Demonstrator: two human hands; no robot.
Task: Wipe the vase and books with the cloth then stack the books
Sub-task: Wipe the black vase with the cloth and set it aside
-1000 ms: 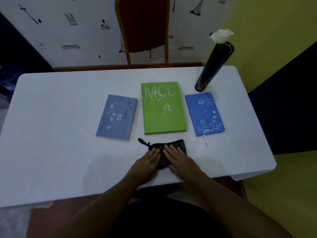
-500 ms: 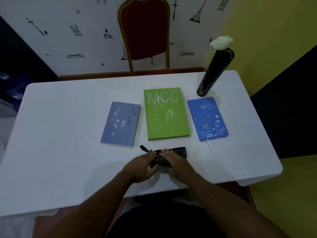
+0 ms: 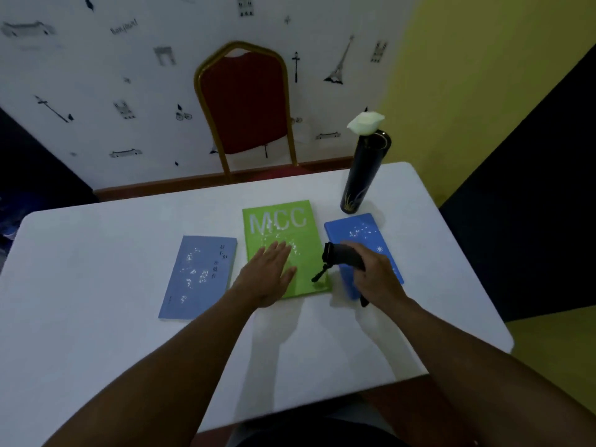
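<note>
Three books lie side by side on the white table (image 3: pixel 96 317): a grey-blue book (image 3: pixel 196 279) on the left, a green book (image 3: pixel 280 227) marked MCC in the middle, a bright blue book (image 3: pixel 358 230) on the right. A tall black vase (image 3: pixel 364 175) with a white flower stands upright behind the bright blue book. My right hand (image 3: pixel 375 279) grips a bunched dark cloth (image 3: pixel 342 256) above the bright blue book's near half. My left hand (image 3: pixel 267 275) hovers flat, fingers apart, over the green book's lower left part.
A red chair (image 3: pixel 246 104) with a gold frame stands behind the table against the patterned white wall. A yellow wall and dark panel are on the right. The table's right edge runs close to the vase and bright blue book.
Both hands left the table's near edge. My right hand lifted the cloth and carried it forward over the bright blue book. My left hand let go and moved over the green book.
</note>
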